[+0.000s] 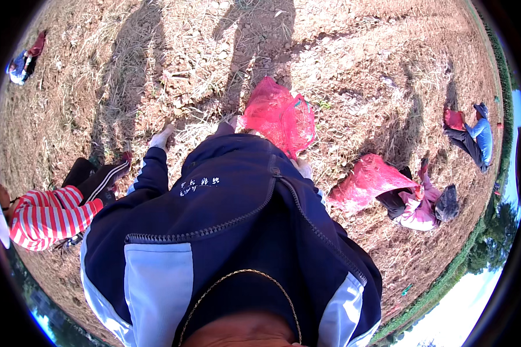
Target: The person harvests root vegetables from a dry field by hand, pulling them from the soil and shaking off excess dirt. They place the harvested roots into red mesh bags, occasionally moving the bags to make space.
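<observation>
My left hand (161, 138), in what looks like a pale, soiled glove, reaches down to the straw-covered soil (191, 126) on the left. Its fingers are small and partly in shade, so whether anything is between them cannot be made out. On the right, my right hand (303, 168), also pale-gloved, is at the gathered lower end of a red mesh sack (269, 110) and grips it. The sack lies on the ground in front of me, its open-weave side slumped to the right. My dark jacket (225, 178) hides part of it.
Close on my left crouches a person in a striped top (52, 214). To my right, another person in pink (421, 208) holds a red mesh sack (364, 182). Farther off are a seated person in blue (479, 134) and one more person (19, 69). A green hedge (503, 78) borders the field.
</observation>
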`<state>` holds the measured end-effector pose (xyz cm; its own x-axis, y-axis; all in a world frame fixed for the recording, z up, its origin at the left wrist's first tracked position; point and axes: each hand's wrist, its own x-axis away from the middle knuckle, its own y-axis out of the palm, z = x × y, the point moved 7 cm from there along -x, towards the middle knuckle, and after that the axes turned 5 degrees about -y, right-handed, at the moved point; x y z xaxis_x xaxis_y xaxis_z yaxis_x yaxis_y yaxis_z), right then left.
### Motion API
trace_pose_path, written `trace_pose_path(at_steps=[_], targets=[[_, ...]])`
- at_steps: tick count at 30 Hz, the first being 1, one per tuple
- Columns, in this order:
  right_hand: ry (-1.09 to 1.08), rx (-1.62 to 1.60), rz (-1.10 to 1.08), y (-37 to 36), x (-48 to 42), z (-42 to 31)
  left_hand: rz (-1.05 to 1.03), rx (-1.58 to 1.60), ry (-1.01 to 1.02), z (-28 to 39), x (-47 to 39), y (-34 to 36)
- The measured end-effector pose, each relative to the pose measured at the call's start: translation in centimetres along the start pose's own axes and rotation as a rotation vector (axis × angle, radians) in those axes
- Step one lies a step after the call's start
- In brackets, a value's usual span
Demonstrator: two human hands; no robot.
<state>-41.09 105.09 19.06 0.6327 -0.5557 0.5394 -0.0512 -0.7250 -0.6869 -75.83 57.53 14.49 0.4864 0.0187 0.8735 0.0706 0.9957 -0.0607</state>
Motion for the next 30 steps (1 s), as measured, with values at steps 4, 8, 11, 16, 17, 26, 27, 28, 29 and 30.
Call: trace_pose_path(at_steps=[4, 8, 11, 16, 17, 26, 27, 28, 29, 30], targets=[[0.067, -0.065, 0.094, 0.2, 2.3, 0.9, 0.029, -0.135, 0.122, 4.2, 1.7, 3.8], [0.088, -0.146, 0.124, 0.8, 2.7, 0.3, -0.004, -0.285, 0.177, 5.9, -2.4, 4.0], [0.094, -0.206, 0.145, -0.2, 1.3, -0.7, 0.02, -0.437, 0.197, 6.4, -3.8, 6.4], [-0.168, -0.084, 0.202, -4.9, -3.1, -12.7, 0.177, -0.857, 0.186, 6.8, -8.4, 5.8], [-0.231, -0.042, 0.176, -5.8, -3.4, -15.3, 0.201, -0.964, 0.195, 7.3, -8.6, 6.7], [-0.573, -0.22, 0.063, -8.9, -2.2, -25.3, 0.044, -0.802, 0.345, 9.8, -19.2, 8.1], [-0.535, -0.22, 0.114, -10.1, -1.9, -24.2, -0.007, -0.838, 0.236, 8.7, -18.3, 11.6], [-0.524, -0.21, 0.11, -10.6, -2.0, -24.0, 0.032, -0.91, 0.298, 9.3, -18.1, 12.3], [-0.517, -0.2, 0.105, -11.1, -2.2, -23.8, 0.116, -1.058, 0.317, 9.8, -17.9, 12.8], [-0.564, -0.233, 0.086, -11.6, -3.1, -24.6, 0.187, -1.016, 0.366, 11.8, -19.8, 9.3]])
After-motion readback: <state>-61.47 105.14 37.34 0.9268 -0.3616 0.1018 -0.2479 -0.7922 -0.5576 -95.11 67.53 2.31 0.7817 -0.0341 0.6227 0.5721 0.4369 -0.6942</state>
